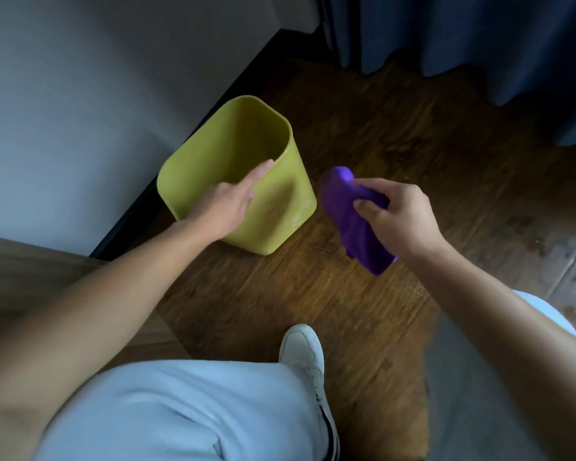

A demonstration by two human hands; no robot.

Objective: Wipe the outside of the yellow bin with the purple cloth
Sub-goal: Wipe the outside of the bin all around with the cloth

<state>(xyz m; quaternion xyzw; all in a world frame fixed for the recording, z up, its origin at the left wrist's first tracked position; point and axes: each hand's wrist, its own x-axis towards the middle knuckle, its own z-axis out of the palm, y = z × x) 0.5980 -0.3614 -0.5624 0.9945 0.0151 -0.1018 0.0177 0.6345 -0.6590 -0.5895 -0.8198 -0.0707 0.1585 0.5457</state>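
Yellow bin (pixel 276 207) stood upright on the wood-grain floor (pixel 396 134), close to the dark baseboard (pixel 167 171) and pale wall (pixel 80 94). Smooth matte plastic, rounded-rectangle mouth w/ soft corners, walls tapering slightly toward the base; faint pale smudges showed low on the near-right corner. Inside looked bare.

Left hand (pixel 223 204) lay flat over the near rim, fingers (pixel 260 173) stretched out straight and reaching into the opening, palm down, not curled round anything; whether it pressed on the rim or just hovered, can't tell.

Right hand (pixel 396 217) was clenched on the purple cloth (pixel 350 207), thumb and fingers pinching it mid-length. Cloth was soft, bunched into a thick roll, one rounded end poking up past the fingers, the other hanging below the wrist in loose folds. It sat just beside the bin's right wall, a thin gap between them, not touching.

Foreground: light blue trousers (pixel 180 410) over a bent knee, white shoe (pixel 305 351) on the planks. Dark blue curtain (pixel 479 34) hung in folds at the back.
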